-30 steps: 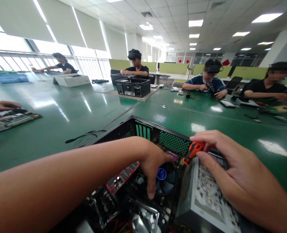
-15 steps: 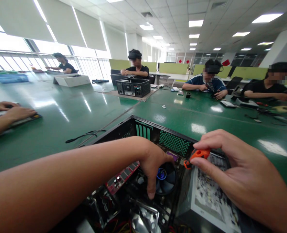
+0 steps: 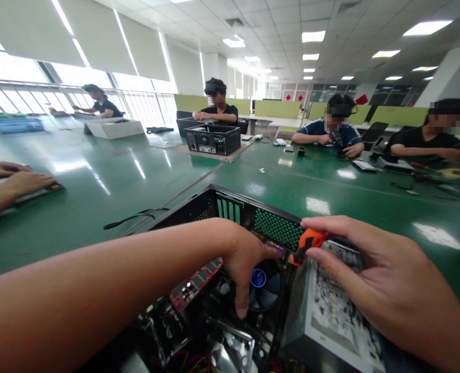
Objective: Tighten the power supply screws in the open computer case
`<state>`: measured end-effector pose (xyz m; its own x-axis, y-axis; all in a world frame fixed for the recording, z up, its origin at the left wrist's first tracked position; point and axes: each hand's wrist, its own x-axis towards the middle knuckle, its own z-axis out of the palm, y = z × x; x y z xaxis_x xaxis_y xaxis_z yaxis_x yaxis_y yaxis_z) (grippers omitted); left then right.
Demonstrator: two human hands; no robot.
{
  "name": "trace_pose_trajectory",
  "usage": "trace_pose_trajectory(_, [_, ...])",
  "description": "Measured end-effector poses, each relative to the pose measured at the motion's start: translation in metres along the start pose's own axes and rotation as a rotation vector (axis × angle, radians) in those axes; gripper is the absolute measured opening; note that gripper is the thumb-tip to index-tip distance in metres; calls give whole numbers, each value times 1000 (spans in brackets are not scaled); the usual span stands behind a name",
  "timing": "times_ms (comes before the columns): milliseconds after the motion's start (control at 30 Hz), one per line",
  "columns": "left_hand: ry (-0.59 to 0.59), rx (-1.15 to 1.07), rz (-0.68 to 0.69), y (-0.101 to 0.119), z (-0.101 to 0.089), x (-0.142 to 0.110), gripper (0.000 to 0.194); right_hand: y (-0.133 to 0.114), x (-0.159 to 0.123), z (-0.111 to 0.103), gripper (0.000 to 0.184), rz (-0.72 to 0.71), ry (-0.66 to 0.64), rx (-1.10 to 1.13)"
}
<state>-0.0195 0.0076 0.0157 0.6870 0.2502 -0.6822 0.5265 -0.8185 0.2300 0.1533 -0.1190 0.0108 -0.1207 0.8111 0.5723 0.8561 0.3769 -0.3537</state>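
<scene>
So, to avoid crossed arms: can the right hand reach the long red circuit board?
Probably not easily: the left hand blocks the way to the board, and the right hand holds an orange-and-black tool.

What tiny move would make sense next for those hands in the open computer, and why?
Probably a small twist of the orange-and-black screwdriver handle, after checking its seating. The right hand pinches it between thumb and fingers, while the left hand spreads over the side of the round black fan with a blue centre. The tool's tip isn't visible.
</scene>
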Motion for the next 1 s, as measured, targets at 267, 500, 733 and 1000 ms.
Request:
trace_pose_trajectory(267, [-1, -16, -2, 0, 0, 0, 113, -1, 0, -2, 22, 20, -13, 6])
trace_pose_trajectory(500, [8, -25, 16, -1, 0, 0, 113, 0, 1, 1, 38, 18, -63, 8])
trace_pose_trajectory(733, [12, -52, 6, 0, 0, 0, 113, -4, 4, 0, 20, 35, -24, 21])
trace_pose_trajectory(1000, [18, -11, 17, -1, 0, 0, 112, 0, 1, 3, 38, -12, -44, 25])
